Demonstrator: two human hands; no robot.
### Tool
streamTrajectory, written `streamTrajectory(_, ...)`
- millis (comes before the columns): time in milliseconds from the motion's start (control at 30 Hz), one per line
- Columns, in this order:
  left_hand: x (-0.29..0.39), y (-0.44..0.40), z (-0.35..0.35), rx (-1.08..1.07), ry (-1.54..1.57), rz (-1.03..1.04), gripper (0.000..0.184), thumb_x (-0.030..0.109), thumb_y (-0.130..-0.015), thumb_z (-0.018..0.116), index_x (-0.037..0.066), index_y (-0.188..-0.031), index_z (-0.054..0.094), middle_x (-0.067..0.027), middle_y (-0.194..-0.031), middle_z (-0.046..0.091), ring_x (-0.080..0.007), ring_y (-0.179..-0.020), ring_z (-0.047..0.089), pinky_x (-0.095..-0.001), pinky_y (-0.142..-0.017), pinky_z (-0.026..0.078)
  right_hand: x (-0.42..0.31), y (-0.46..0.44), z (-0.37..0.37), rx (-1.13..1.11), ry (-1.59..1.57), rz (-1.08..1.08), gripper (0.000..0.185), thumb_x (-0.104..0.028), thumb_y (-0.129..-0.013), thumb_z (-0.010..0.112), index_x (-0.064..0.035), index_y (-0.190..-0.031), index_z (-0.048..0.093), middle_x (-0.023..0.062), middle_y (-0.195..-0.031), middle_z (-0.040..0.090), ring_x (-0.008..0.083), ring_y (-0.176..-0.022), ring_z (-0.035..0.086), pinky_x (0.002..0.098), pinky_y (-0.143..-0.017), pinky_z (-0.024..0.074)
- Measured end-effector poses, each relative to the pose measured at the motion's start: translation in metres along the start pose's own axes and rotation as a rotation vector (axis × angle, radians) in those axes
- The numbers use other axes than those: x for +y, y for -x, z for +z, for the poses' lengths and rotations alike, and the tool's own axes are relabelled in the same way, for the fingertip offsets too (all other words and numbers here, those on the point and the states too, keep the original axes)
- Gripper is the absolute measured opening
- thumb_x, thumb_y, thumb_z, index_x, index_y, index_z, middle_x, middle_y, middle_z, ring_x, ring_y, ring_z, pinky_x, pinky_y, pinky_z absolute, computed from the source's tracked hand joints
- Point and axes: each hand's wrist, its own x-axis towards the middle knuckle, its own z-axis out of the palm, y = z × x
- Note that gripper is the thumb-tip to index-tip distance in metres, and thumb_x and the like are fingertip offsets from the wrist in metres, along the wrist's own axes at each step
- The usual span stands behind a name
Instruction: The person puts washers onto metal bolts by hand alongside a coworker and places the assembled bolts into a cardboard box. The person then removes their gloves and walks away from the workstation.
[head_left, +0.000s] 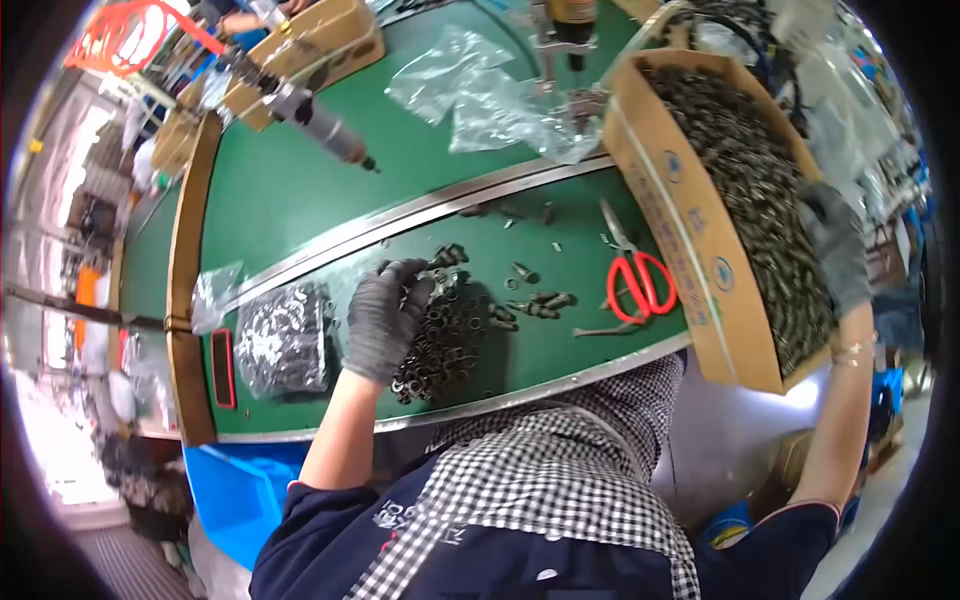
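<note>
My left hand (383, 318), in a dark grey glove, is at the left edge of a heap of small dark metal rings (440, 345) on the green table. Its fingers are curled together; whatever they hold is hidden. Just beyond the fingertips is a cluster of small metal fittings (449, 256). My right hand (835, 245), also gloved, reaches over the right side of a long cardboard box (670, 215) filled with dark metal pieces (745, 180). Its fingers stretch out over the pieces, apparently open, though the fingertips are hard to make out.
Red-handled scissors (640, 285) and loose fittings (540, 305) lie right of the heap. A bag of parts (284, 340) and a red-edged phone (222, 368) are at left. A power driver (320, 125) hangs above the table. Clear plastic bags (500, 100) lie beyond the metal rail (400, 215).
</note>
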Motion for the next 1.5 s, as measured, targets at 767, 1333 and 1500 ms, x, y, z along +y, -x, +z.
streamTrajectory(767,0.011,0.02,-0.003,-0.166,-0.264,-0.457,0.036,0.029,-0.075,0.078,0.014,-0.106,0.069,-0.0161,-0.103,0.062,-0.0346,-0.099,0.059,-0.0439,-0.083,0.05,-0.251,0.015,0.186,-0.768,-0.083,-0.275,0.051,-0.026,-0.075,0.075,-0.0107,-0.12,0.058,0.0165,-0.121,0.056,0.0338,-0.102,0.061,0.045,-0.081,0.053)
streamTrajectory(1333,0.014,0.006,-0.003,-0.325,-0.256,-0.469,0.019,0.017,-0.081,0.069,0.009,-0.098,0.065,-0.0139,-0.106,0.065,-0.0335,-0.098,0.062,-0.0437,-0.086,0.051,-0.258,0.021,0.205,-0.954,-0.372,-0.299,0.028,-0.02,-0.077,0.074,-0.0057,-0.097,0.061,0.0175,-0.101,0.061,0.036,-0.094,0.062,0.0447,-0.082,0.0507)
streamTrajectory(1500,0.007,0.019,-0.002,-0.127,-0.109,-0.437,0.019,0.009,-0.08,0.068,0.01,-0.099,0.068,-0.0147,-0.096,0.068,-0.0339,-0.09,0.065,-0.0431,-0.08,0.052,-0.247,0.029,0.201,-0.807,-0.551,-0.163,0.026,-0.016,-0.078,0.072,-0.0054,-0.1,0.063,0.017,-0.1,0.062,0.0349,-0.092,0.062,0.0431,-0.083,0.0507)
